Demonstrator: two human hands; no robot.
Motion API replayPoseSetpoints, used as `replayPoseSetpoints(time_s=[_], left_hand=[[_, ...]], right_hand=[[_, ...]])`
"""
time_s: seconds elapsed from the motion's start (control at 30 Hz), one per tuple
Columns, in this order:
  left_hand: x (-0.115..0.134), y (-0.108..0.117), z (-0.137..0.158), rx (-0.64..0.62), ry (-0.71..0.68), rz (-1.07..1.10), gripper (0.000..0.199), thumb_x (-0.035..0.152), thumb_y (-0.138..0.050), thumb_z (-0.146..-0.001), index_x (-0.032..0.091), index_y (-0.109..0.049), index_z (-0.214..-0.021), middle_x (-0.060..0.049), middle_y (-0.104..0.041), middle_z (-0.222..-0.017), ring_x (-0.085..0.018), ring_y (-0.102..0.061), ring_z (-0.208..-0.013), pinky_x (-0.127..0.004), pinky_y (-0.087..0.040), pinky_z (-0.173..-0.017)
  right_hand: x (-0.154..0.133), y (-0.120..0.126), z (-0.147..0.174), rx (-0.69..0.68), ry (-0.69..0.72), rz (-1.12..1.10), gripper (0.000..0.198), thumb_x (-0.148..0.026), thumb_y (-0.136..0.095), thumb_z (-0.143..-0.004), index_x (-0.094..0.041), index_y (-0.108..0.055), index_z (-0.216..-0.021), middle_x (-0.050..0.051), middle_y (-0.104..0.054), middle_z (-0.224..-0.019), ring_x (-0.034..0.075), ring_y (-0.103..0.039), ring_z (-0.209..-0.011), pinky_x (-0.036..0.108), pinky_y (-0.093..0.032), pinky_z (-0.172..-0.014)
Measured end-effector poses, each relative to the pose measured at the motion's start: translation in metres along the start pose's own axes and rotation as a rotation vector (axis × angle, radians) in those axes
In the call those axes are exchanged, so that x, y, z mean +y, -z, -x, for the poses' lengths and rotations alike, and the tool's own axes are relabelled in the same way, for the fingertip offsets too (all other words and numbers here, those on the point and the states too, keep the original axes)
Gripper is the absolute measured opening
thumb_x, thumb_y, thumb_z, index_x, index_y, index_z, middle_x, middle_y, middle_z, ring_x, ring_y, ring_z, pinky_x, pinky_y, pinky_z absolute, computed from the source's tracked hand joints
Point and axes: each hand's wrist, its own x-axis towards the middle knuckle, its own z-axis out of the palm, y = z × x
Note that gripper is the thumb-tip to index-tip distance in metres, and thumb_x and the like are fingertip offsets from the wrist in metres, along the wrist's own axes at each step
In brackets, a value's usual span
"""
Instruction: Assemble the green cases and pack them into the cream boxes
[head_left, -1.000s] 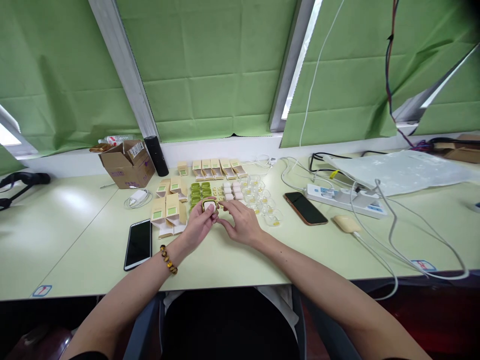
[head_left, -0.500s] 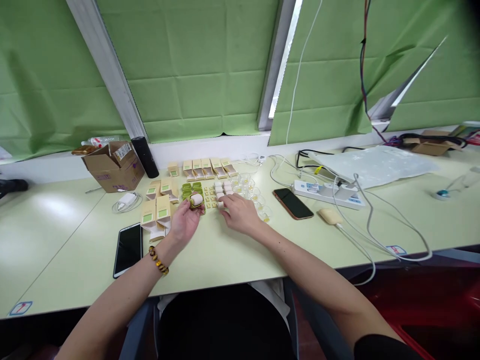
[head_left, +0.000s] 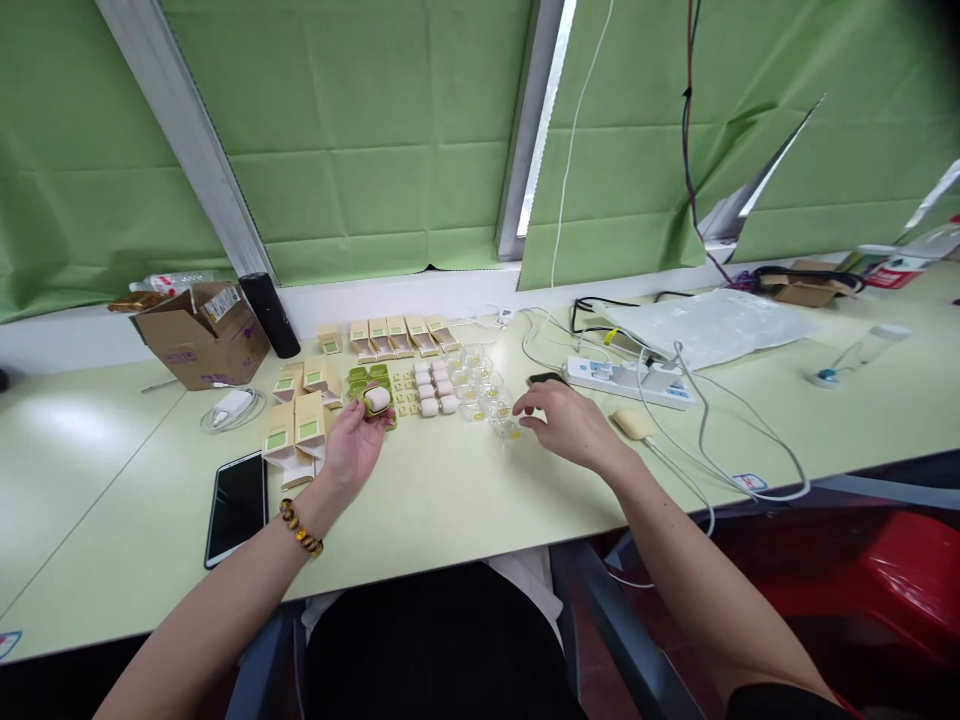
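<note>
My left hand (head_left: 351,448) is closed around a small green holder (head_left: 368,408). In that holder sits a pale pink rounded piece (head_left: 379,399). Several more green holders (head_left: 360,373) stand just behind it on the table. Beside them lie rows of tiny gold-coloured pieces (head_left: 406,396), then rows of pale pink rounded pieces (head_left: 429,407). Further right are several clear plastic cups (head_left: 472,410) with something yellowish in them. My right hand (head_left: 562,420) hovers by the nearest clear cup (head_left: 506,429), fingers bent and apart, with nothing visible in them.
Small cream boxes (head_left: 309,425) stand at the left and along the back. A phone (head_left: 237,510) lies at the front left. Past my right hand are a power strip (head_left: 626,380), a beige rounded case (head_left: 633,424) and loose white cables. A cardboard box (head_left: 202,340) stands at the back left.
My right hand has left the pale pink pieces and moved right to the clear cups. My left hand still holds the green holder with its pink piece. The view has shifted to the right.
</note>
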Motion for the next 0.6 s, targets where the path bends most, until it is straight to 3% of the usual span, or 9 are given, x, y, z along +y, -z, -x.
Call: replayPoseSetpoints(time_s=[0.13, 0.27, 0.47, 0.6], left_hand=[[0.001, -0.001, 0.000, -0.004, 0.008, 0.008, 0.024, 0.022, -0.071, -0.090, 0.016, -0.071, -0.113, -0.010, -0.073, -0.110, -0.019, -0.069, -0.087, -0.033, -0.053, -0.078], [0.001, -0.002, 0.001, -0.007, 0.007, 0.008, 0.024, 0.022, -0.071, -0.091, 0.017, -0.071, -0.114, -0.010, -0.074, -0.109, -0.019, -0.069, -0.086, -0.033, -0.054, -0.077], [-0.001, 0.001, 0.000, -0.005, -0.016, -0.006, 0.024, 0.024, -0.071, -0.091, 0.017, -0.071, -0.114, -0.010, -0.073, -0.109, -0.019, -0.069, -0.086, -0.034, -0.053, -0.079], [-0.002, 0.001, -0.001, 0.005, -0.023, 0.004, 0.023, 0.025, -0.071, -0.091, 0.017, -0.071, -0.113, -0.010, -0.073, -0.108, -0.019, -0.068, -0.087, -0.034, -0.053, -0.079]], right_hand=[[0.019, -0.018, 0.011, -0.035, 0.034, 0.069, 0.018, -0.009, -0.073, -0.084, -0.024, -0.081, -0.087, 0.007, -0.075, -0.095, 0.029, -0.065, -0.099, 0.033, -0.044, -0.067], [0.018, -0.012, 0.009, -0.060, 0.065, -0.053, 0.017, -0.011, -0.070, -0.086, -0.024, -0.080, -0.079, 0.006, -0.071, -0.089, 0.025, -0.065, -0.093, 0.032, -0.046, -0.068], [-0.021, 0.013, -0.022, -0.071, 0.140, -0.690, 0.018, -0.036, -0.073, -0.088, -0.020, -0.078, -0.081, 0.004, -0.068, -0.084, 0.015, -0.057, -0.070, 0.029, -0.048, -0.064], [-0.057, 0.011, -0.056, -0.113, 0.089, -1.107, 0.026, -0.042, -0.083, -0.078, -0.017, -0.075, -0.080, -0.006, -0.048, -0.054, 0.010, -0.045, -0.052, 0.024, -0.037, -0.050]])
